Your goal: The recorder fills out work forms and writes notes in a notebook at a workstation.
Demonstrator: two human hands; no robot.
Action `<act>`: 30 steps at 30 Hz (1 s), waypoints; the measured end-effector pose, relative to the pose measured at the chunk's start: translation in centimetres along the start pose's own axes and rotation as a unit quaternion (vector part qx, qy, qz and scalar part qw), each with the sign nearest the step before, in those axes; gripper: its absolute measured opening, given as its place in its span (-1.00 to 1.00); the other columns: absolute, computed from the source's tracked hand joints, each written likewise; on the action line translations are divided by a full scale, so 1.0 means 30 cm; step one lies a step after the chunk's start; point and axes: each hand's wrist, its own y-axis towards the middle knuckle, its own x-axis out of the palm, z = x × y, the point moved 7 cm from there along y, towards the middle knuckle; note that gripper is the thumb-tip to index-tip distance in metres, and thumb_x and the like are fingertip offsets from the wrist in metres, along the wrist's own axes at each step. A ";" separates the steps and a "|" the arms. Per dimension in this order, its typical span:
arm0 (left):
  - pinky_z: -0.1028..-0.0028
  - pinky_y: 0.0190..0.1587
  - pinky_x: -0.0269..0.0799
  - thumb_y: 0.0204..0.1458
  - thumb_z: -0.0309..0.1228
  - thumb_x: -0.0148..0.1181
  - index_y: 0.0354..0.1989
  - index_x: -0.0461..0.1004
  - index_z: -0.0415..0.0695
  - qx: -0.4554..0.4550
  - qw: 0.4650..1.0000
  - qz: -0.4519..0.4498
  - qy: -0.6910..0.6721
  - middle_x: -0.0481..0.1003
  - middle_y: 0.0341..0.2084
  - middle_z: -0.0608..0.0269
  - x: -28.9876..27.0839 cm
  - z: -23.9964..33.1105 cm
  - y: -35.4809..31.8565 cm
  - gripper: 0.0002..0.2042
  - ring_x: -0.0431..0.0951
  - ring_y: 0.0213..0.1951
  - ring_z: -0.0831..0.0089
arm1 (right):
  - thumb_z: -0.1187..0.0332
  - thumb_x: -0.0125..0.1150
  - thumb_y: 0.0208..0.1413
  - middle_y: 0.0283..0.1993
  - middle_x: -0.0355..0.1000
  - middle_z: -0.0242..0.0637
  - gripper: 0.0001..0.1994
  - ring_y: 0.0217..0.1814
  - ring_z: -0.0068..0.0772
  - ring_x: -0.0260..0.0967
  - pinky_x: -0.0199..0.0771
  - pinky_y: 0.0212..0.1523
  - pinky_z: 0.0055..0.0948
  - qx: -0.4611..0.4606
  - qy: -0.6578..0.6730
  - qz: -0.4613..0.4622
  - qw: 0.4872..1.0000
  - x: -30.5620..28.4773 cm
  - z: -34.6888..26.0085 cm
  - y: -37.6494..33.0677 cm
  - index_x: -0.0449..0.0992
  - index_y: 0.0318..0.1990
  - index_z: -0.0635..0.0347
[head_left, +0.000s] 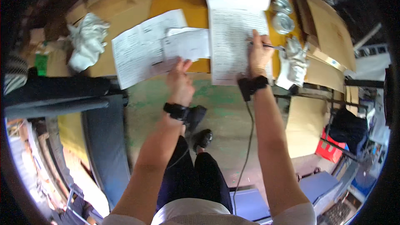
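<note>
The right hand (260, 56) is closed around a slim pen (272, 47), over the lined pages of a stack of sheets (231, 27) that lies on the yellow desk (189, 6), its near end reaching past the front edge. The left hand (181, 83) has its fingers at the lower edge of some small white slips (187, 45); blur leaves me unable to tell whether they pinch or merely press. The slips overlap a printed sheet (139, 48), set askew beside the stack.

All this paper should be light, limp and easily creased (the stack's far end already curls over), so the slips are best taken by 1 edge, with 2 fingertips. The pen looks stiff and light, best gripped near its tip.
</note>
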 end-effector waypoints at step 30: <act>0.33 -0.33 0.30 0.02 -0.33 0.30 -0.08 0.64 0.09 0.694 0.435 -0.255 0.514 0.23 -0.48 0.30 0.447 0.007 -0.209 -0.75 0.31 -0.37 0.32 | 0.23 0.39 0.04 -0.73 0.27 -0.29 -0.62 -0.65 -0.58 0.11 0.20 -0.59 -0.42 -0.071 -0.147 -0.034 0.986 0.008 -0.028 0.003 0.42 -0.62 0.32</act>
